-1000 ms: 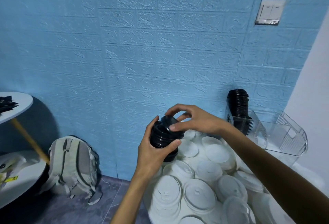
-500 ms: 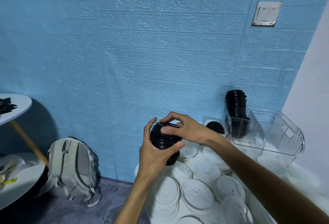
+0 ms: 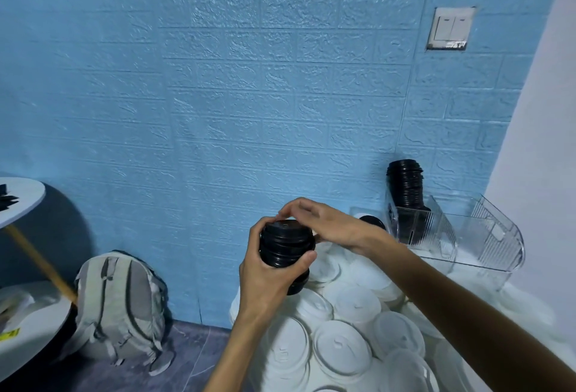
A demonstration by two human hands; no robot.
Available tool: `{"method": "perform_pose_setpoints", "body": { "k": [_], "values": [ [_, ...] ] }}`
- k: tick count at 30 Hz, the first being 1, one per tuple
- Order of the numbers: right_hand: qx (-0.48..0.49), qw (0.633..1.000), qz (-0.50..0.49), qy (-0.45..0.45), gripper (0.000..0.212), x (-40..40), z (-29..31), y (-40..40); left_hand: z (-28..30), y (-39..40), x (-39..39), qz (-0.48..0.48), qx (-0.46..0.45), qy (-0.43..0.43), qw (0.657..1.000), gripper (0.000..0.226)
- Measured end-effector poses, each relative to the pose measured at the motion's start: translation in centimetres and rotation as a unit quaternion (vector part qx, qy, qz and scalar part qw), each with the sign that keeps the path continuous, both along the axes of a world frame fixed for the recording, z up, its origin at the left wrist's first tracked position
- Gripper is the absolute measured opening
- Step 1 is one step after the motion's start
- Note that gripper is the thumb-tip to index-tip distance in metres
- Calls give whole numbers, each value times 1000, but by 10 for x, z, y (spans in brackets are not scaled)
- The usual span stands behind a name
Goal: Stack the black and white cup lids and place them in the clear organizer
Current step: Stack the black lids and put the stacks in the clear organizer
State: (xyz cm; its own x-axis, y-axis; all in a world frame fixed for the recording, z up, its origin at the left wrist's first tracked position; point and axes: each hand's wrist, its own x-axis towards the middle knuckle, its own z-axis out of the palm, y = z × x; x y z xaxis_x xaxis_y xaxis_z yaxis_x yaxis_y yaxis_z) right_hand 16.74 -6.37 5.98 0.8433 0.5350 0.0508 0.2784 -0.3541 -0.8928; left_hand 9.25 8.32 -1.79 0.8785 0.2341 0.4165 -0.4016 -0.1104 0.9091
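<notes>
The left hand (image 3: 268,279) is gripping a short stack of round black plastic cup lids (image 3: 285,246) from the side, its fingers curled round the far side of the stack and its thumb (image 3: 300,262) pressing the near side, so the stack is sitting upright between thumb and fingers with its lower end showing below the thumb. The right hand (image 3: 327,225) is arching over the top of the same stack, its curled fingertips (image 3: 288,209) touching the rim of the topmost lid; whether they are pinching that lid or only resting on it cannot be told.

Below both sets of fingers, loose round white plastic cup lids (image 3: 341,349) are lying in a spread-out heap, overlapping one another. Just beyond the right wrist, a single black lid (image 3: 372,221) is lying among the white ones. Farther right of the right-hand fingers, a clear plastic organizer with divided compartments (image 3: 489,235) is standing against the blue textured brick-pattern wall (image 3: 249,111); a tall column of black lids (image 3: 405,192) is standing in its left compartment, rising above the rim and leaning slightly.

Well to the left of the left hand, a grey fabric backpack (image 3: 120,307) is leaning against the wall on the floor, beside a white round two-tier side table (image 3: 21,201). High above the right hand, a white wall switch (image 3: 452,28) is sitting on the wall.
</notes>
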Motion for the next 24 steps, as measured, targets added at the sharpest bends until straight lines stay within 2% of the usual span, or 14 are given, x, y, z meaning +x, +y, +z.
{"method": "perform_pose_setpoints", "body": {
  "k": [3, 5, 8, 10, 12, 24],
  "values": [
    [-10, 995, -92, 23, 55, 35, 1, -14, -3, 1, 2, -2, -6, 6, 1000, 85],
    [-97, 976, -185, -53, 51, 70, -8, -30, -6, 2, 3, -6, -8, 9, 1000, 86],
    [-302, 919, -232, -101, 51, 119, -31, -52, -9, 5, 6, -8, 0, 12, 1000, 84],
    [-456, 858, -218, -91, 59, 140, -48, -58, -10, 9, 9, -7, -4, 13, 1000, 81],
    [-536, 816, -197, -90, 63, 156, -62, -58, -12, 15, 14, -3, -10, 15, 1000, 80],
    [-595, 778, -196, -47, 88, 184, -77, -55, -20, 39, 37, 33, -4, 8, 999, 82]
  ]
}}
